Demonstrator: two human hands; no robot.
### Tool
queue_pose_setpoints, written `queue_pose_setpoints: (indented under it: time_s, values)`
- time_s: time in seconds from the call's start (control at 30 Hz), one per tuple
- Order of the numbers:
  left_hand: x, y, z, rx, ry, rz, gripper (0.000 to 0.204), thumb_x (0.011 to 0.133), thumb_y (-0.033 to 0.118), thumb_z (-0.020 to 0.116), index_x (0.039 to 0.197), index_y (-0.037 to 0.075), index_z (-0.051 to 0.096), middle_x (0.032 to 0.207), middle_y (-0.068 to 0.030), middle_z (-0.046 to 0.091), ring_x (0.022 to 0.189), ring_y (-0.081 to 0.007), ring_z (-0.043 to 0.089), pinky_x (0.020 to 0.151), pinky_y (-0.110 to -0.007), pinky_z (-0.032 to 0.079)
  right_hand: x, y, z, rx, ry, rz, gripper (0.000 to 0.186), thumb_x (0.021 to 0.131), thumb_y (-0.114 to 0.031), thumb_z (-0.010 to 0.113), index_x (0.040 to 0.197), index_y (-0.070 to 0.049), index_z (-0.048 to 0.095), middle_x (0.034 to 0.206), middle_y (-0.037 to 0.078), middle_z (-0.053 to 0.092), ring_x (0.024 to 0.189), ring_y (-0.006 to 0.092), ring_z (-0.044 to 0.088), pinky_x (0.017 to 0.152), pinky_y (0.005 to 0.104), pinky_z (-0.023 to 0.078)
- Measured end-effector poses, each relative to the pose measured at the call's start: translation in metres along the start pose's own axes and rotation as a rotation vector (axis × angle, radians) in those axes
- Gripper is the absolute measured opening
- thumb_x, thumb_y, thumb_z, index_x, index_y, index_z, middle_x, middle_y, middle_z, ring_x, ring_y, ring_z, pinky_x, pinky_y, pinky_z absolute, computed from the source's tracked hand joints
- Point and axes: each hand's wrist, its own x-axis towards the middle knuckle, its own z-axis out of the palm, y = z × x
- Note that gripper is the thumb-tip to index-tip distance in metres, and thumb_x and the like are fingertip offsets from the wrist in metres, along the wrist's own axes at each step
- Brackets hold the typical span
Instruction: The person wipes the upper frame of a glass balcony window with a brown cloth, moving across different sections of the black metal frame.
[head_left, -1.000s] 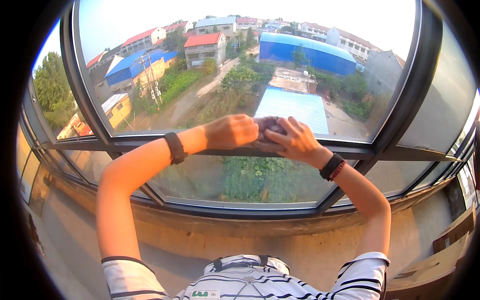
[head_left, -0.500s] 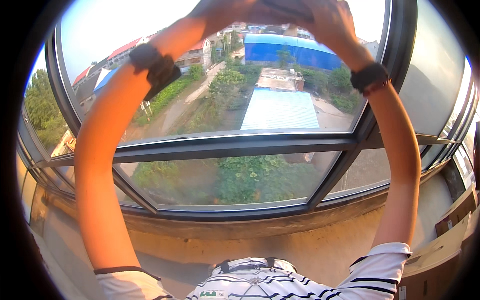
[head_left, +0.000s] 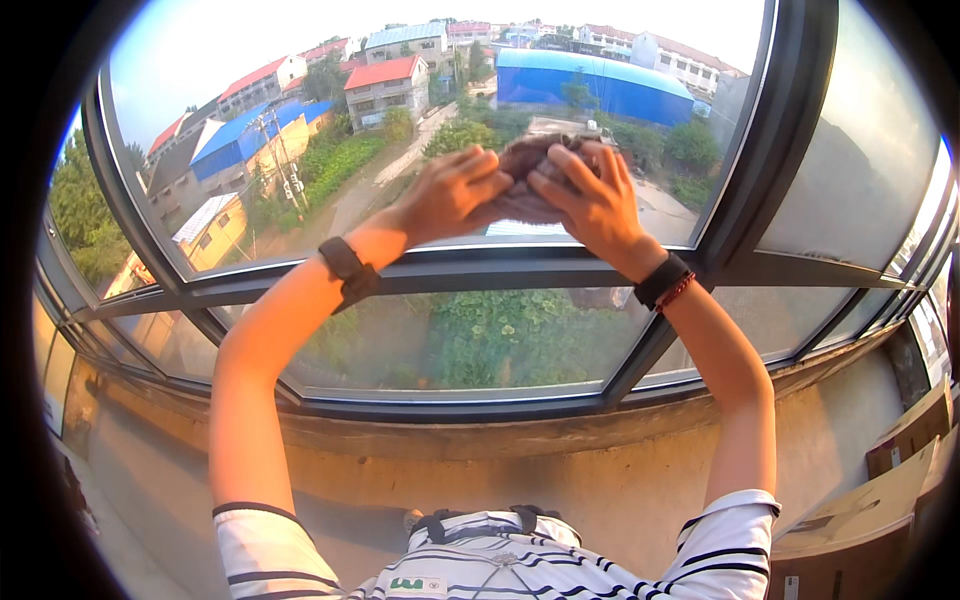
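Note:
A crumpled brownish-grey cloth (head_left: 528, 178) is bunched between my two hands in front of the large window pane (head_left: 330, 225). My left hand (head_left: 450, 196) has its fingers curled in against the cloth's left side. On the other side, my right hand (head_left: 592, 198) grips the cloth from above with bent fingers. Both arms reach forward, and the hands are just above the dark horizontal window bar (head_left: 440, 265). Whether the cloth touches the glass cannot be told. Parts of the cloth and some fingertips are hidden.
A smaller lower pane (head_left: 480, 340) sits beneath the bar, above a worn ledge (head_left: 470, 440). Cardboard boxes (head_left: 860, 500) stand at the lower right. A frosted panel (head_left: 850, 150) is to the right. Buildings and greenery lie outside.
Both hands have come down from the top edge of the picture to just above the horizontal bar. My elbows are more bent, and the cloth now shows between the hands.

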Motion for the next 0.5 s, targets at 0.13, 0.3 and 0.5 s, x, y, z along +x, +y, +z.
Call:
queue_pose_setpoints:
  time_s: [0.13, 0.3, 0.5]
  values:
    - [-0.027, 0.045, 0.017, -0.2, -0.191, -0.112, 0.03, 0.07, 0.019, 0.071, 0.095, 0.005, 0.061, 0.087, -0.0076, 0.051, 0.081, -0.0252, 0.055, 0.068, -0.038, 0.048, -0.054, -0.044, -0.005, 0.182, -0.149, 0.127, 0.036, 0.064, -0.009, 0.067, 0.098, -0.019, 0.062, 0.109, 0.0, 0.053, 0.089, 0.0256, 0.05, 0.073, 0.037, 0.047]
    - [0.004, 0.035, 0.012, -0.007, -0.328, 0.083, 0.021, 0.075, 0.017, 0.065, 0.092, 0.007, 0.059, 0.089, -0.0057, 0.053, 0.084, -0.0225, 0.055, 0.072, -0.034, 0.046, -0.05, -0.03, -0.016, 0.226, -0.219, 0.212, 0.036, 0.064, -0.009, 0.069, 0.099, -0.021, 0.062, 0.102, 0.003, 0.052, 0.089, 0.0265, 0.052, 0.073, 0.0376, 0.049]
    - [0.117, -0.038, -0.014, 0.333, -0.03, 0.255, 0.016, 0.081, 0.017, 0.063, 0.095, 0.01, 0.057, 0.091, -0.0033, 0.054, 0.084, -0.0223, 0.057, 0.073, -0.034, 0.047, 0.03, 0.068, -0.045, -0.068, -0.01, 0.15, 0.034, 0.071, -0.007, 0.067, 0.103, -0.019, 0.064, 0.105, 0.003, 0.056, 0.093, 0.0276, 0.056, 0.076, 0.0395, 0.051]
